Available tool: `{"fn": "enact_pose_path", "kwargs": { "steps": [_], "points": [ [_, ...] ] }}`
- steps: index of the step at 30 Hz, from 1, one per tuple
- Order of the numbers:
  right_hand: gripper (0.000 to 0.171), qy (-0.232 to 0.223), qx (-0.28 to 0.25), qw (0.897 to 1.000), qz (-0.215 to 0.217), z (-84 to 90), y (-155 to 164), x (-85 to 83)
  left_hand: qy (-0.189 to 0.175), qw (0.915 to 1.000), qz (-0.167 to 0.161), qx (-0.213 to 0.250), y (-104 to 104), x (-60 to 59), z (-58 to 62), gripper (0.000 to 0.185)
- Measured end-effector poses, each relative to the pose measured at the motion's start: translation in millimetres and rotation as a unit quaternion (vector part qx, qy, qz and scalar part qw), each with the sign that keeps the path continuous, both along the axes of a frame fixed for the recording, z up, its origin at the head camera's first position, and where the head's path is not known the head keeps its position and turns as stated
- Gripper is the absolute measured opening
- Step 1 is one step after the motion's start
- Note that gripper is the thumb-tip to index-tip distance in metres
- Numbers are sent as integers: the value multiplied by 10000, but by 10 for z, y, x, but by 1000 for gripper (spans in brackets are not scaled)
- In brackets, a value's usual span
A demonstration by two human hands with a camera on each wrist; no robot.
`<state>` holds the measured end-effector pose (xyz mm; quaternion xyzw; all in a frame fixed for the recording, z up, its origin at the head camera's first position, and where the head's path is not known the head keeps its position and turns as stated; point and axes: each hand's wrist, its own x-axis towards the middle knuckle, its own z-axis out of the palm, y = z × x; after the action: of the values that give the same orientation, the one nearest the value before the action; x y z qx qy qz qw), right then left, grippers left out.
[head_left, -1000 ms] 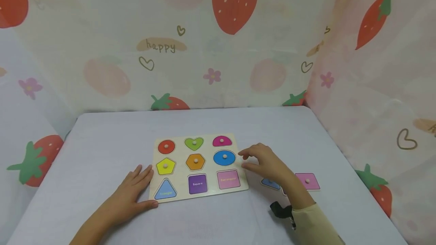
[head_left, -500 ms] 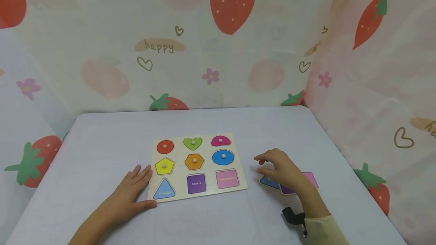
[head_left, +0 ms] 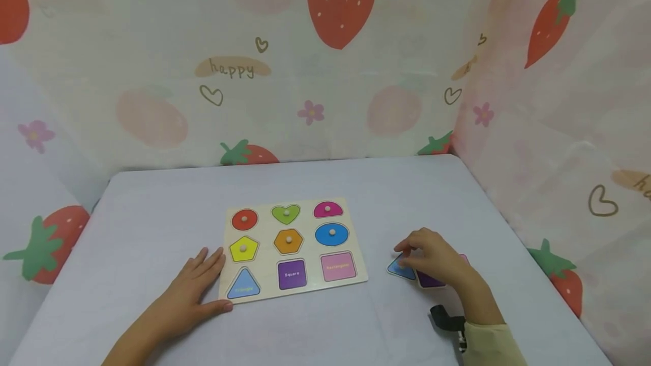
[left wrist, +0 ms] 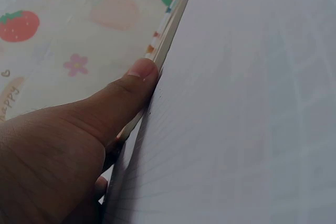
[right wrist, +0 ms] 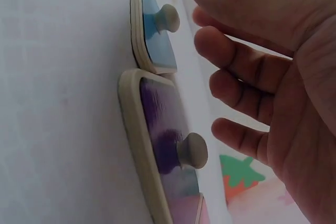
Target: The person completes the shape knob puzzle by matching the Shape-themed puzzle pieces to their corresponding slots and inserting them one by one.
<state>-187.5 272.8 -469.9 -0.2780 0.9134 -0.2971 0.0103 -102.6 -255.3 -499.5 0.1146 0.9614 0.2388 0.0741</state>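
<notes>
My left hand [head_left: 193,290] rests at the left side of a wooden shape puzzle board [head_left: 267,266]. In the left wrist view its thumb [left wrist: 137,80] touches the board's edge. Over a blue triangle puzzle piece [head_left: 399,271] hovers my right hand [head_left: 433,254], fingers bent and holding nothing. The right wrist view shows a gap between those fingertips and the triangle's knob [right wrist: 170,18]. Against the triangle lies a purple puzzle piece [right wrist: 160,108] with its own knob [right wrist: 194,151]. A pink piece [head_left: 464,257] is mostly hidden behind the right hand.
Knobbed pieces fill the board's upper two rows. Its bottom row shows printed recesses: triangle [head_left: 243,284], square [head_left: 292,274] and rectangle [head_left: 338,267]. A black strap piece [head_left: 445,319] hangs at the right wrist. Strawberry-print cloth [head_left: 325,83] stands behind the white table [head_left: 285,332].
My right hand has moved right and toward me, from the board's right edge to above the blue triangle piece. The left hand stays at the board, which has not moved on the table.
</notes>
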Motion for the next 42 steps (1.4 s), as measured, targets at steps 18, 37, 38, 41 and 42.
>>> {"fn": "enact_pose_path", "kwargs": {
  "steps": [18,37,38,41,42],
  "points": [
    [8,-935,279,9952,31,-69,67,11,21,10000,-20,34,-8,-7,-16,111],
    [9,-257,54,9991,-319,-30,5,11,47,10000,-4,18,-4,5,9,111],
    [10,-168,-36,9993,-324,-13,-11,19,49,10000,-2,27,-6,5,14,110],
    [13,21,-248,9990,-366,45,-80,43,23,10000,23,5,-11,3,8,110],
    [13,75,-295,9989,-364,70,-111,52,21,10000,27,2,-14,4,3,110]
  ]
}}
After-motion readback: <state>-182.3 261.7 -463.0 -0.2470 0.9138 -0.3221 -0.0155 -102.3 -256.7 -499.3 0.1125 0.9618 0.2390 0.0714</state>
